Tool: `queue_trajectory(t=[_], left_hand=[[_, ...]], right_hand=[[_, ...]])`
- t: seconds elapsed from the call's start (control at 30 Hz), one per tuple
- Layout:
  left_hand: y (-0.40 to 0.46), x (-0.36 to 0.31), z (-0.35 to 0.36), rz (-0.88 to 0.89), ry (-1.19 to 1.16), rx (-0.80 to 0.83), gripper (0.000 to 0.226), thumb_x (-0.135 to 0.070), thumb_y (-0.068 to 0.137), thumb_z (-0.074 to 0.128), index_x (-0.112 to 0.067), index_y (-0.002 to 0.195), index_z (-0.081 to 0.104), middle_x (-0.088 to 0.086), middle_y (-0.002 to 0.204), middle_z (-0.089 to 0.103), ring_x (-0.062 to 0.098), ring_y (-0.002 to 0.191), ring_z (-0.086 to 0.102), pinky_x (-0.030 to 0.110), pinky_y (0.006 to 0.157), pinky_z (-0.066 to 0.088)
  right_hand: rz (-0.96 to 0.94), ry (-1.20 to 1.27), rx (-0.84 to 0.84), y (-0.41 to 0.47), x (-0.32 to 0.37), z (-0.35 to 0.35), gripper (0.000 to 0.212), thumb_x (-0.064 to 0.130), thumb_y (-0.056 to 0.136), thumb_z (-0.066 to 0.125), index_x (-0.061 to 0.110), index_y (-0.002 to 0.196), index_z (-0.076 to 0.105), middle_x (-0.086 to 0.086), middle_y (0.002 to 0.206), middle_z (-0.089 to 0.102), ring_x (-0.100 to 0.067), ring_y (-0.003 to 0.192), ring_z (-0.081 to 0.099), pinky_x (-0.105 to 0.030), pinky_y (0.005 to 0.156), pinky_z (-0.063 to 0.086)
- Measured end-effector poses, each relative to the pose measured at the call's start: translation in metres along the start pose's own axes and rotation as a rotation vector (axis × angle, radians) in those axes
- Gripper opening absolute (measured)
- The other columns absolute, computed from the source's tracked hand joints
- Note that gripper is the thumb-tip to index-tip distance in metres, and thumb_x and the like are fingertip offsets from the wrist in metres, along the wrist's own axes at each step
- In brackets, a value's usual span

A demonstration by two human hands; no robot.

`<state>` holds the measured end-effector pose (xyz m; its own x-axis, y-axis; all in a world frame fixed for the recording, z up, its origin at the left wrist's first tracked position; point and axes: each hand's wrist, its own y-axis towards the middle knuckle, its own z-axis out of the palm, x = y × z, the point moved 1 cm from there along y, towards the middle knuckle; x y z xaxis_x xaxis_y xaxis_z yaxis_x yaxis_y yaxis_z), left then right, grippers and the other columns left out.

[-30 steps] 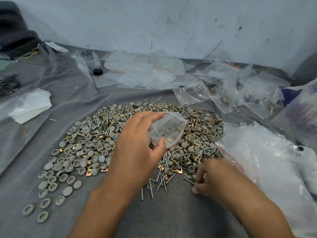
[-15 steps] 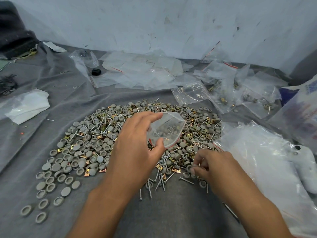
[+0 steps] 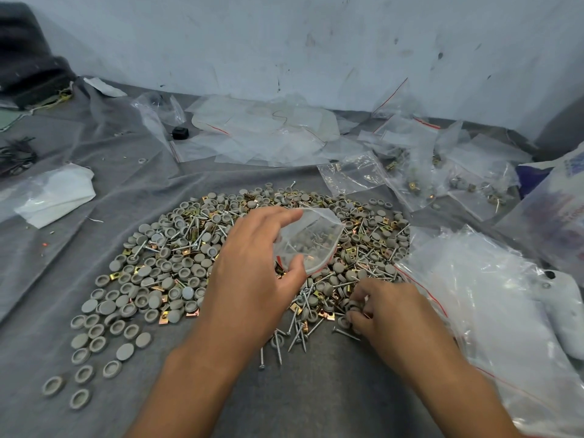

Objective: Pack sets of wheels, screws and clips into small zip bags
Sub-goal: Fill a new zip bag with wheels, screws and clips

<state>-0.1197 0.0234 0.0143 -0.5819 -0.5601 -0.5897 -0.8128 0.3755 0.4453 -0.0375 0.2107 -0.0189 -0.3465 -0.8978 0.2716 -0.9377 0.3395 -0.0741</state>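
Note:
A wide pile of grey wheels [image 3: 164, 279], silver screws [image 3: 297, 336] and brass clips [image 3: 164, 319] lies on the grey cloth. My left hand [image 3: 252, 276] holds a small clear zip bag [image 3: 311, 240] above the pile, thumb and fingers pinching its mouth. A few parts show through the bag. My right hand [image 3: 382, 308] is at the pile's near right edge, fingers curled round grey wheels [image 3: 347, 306] that it picks from the heap.
Empty zip bags [image 3: 262, 137] lie at the back by the wall. Filled bags [image 3: 420, 181] sit at the back right. A large clear bag [image 3: 493, 311] lies at my right. White plastic [image 3: 53, 197] lies at the left.
My right hand moved forward from the near cloth into the pile's edge and closed its fingers on wheels. My left hand kept the bag in place.

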Motion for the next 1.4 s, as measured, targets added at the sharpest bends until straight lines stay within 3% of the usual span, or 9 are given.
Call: queue_trajectory(t=[0.13, 0.27, 0.5, 0.6, 0.77, 1.03, 1.1, 1.27, 1.4], left_hand=[[0.000, 0.001, 0.001, 0.002, 0.003, 0.004, 0.056, -0.024, 0.084, 0.073, -0.028, 0.137, 0.055, -0.016, 0.130, 0.053, 0.003, 0.122, 0.046, 0.020, 0.105, 0.037], [0.001, 0.001, 0.003, 0.024, 0.003, 0.012, 0.055, -0.025, 0.085, 0.073, -0.029, 0.136, 0.055, -0.019, 0.128, 0.051, 0.000, 0.122, 0.046, 0.017, 0.104, 0.034], [0.001, 0.001, 0.006, 0.050, -0.025, -0.006, 0.052, -0.020, 0.085, 0.072, -0.025, 0.135, 0.058, -0.013, 0.127, 0.055, 0.007, 0.122, 0.051, 0.033, 0.104, 0.045], [0.001, 0.001, 0.006, 0.053, -0.018, -0.004, 0.052, -0.022, 0.085, 0.071, -0.024, 0.135, 0.058, -0.015, 0.127, 0.054, 0.006, 0.120, 0.051, 0.033, 0.103, 0.045], [0.001, 0.000, 0.006, 0.053, -0.010, 0.005, 0.052, -0.026, 0.085, 0.070, -0.025, 0.136, 0.057, -0.015, 0.126, 0.053, 0.003, 0.116, 0.049, 0.027, 0.102, 0.044], [0.001, -0.005, 0.004, 0.015, 0.008, 0.050, 0.057, -0.023, 0.085, 0.074, -0.024, 0.139, 0.054, -0.013, 0.128, 0.052, 0.002, 0.107, 0.048, 0.021, 0.099, 0.043], [0.000, -0.002, 0.002, 0.001, 0.016, 0.042, 0.058, -0.023, 0.084, 0.074, -0.025, 0.138, 0.055, -0.013, 0.128, 0.053, 0.002, 0.107, 0.048, 0.020, 0.098, 0.041], [0.002, -0.001, 0.003, -0.015, 0.038, 0.048, 0.058, -0.024, 0.084, 0.073, -0.027, 0.139, 0.054, -0.014, 0.128, 0.053, 0.002, 0.106, 0.048, 0.013, 0.096, 0.034], [0.002, -0.003, 0.004, -0.012, 0.055, 0.056, 0.058, -0.029, 0.084, 0.068, -0.027, 0.140, 0.054, -0.015, 0.128, 0.053, 0.000, 0.105, 0.047, 0.009, 0.093, 0.032]], right_hand=[[-0.101, 0.433, -0.174, -0.002, 0.005, -0.013, 0.013, 0.035, 0.087, 0.079, 0.043, 0.090, 0.068, 0.015, 0.071, 0.070, -0.002, 0.063, 0.063, -0.013, 0.056, 0.044], [-0.387, 0.722, -0.473, -0.006, 0.029, -0.027, 0.018, 0.029, 0.090, 0.076, 0.031, 0.108, 0.075, 0.015, 0.077, 0.069, -0.004, 0.071, 0.067, -0.006, 0.063, 0.044], [-0.472, 0.521, -0.581, 0.005, 0.044, -0.016, 0.030, 0.021, 0.095, 0.071, 0.016, 0.125, 0.073, 0.009, 0.099, 0.072, 0.000, 0.090, 0.066, -0.015, 0.081, 0.049], [-0.470, 0.518, -0.605, 0.006, 0.046, -0.016, 0.033, 0.019, 0.094, 0.071, 0.016, 0.127, 0.071, 0.016, 0.097, 0.068, 0.007, 0.090, 0.061, -0.005, 0.081, 0.043], [-0.444, 0.606, -0.625, 0.003, 0.043, -0.019, 0.019, 0.017, 0.093, 0.074, 0.029, 0.104, 0.064, 0.020, 0.082, 0.063, -0.002, 0.080, 0.063, -0.008, 0.070, 0.042], [-0.349, 0.589, -0.643, 0.003, 0.034, -0.032, 0.008, 0.030, 0.091, 0.076, 0.028, 0.098, 0.072, 0.022, 0.077, 0.066, 0.007, 0.071, 0.062, -0.003, 0.067, 0.041], [-0.271, 0.558, -0.562, 0.004, 0.024, -0.036, 0.007, 0.033, 0.088, 0.078, 0.034, 0.087, 0.071, 0.019, 0.071, 0.066, 0.004, 0.067, 0.062, -0.003, 0.060, 0.040], [0.022, 0.176, 0.091, 0.015, 0.005, -0.014, 0.012, 0.037, 0.083, 0.083, 0.032, 0.088, 0.073, 0.012, 0.069, 0.066, -0.005, 0.061, 0.063, -0.014, 0.049, 0.041], [0.071, 0.036, 0.116, 0.018, 0.004, -0.005, 0.028, 0.035, 0.082, 0.083, 0.035, 0.073, 0.056, 0.011, 0.073, 0.068, -0.010, 0.064, 0.064, -0.021, 0.047, 0.036]])
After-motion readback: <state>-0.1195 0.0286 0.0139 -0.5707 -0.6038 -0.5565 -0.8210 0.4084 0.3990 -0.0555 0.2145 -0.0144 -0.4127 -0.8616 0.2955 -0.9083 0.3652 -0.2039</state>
